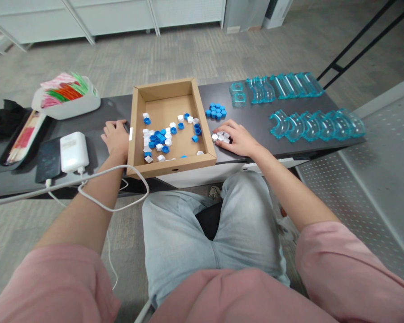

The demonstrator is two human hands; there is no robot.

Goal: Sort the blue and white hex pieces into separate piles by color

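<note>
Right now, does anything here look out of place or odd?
Yes: in this view, a white cable crosses the left forearm and loops past the near left corner of the cardboard box; it looks untidy and might snag.

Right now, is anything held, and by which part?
It can't be told: the right hand touches white pieces, grip unclear; the left hand beside the box, also unclear.

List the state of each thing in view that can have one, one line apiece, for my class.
Box: open-topped, jumbled pieces inside
Blue cluster: neatly packed, outside box
White cluster: grouped, partly covered
Right hand: fingers at white cluster
Left hand: beside box, grip unclear
Tub: open, filled
Tray: open, loaded
White device: plugged in
Dark slab: plugged in
Teal parts: lined up
</note>
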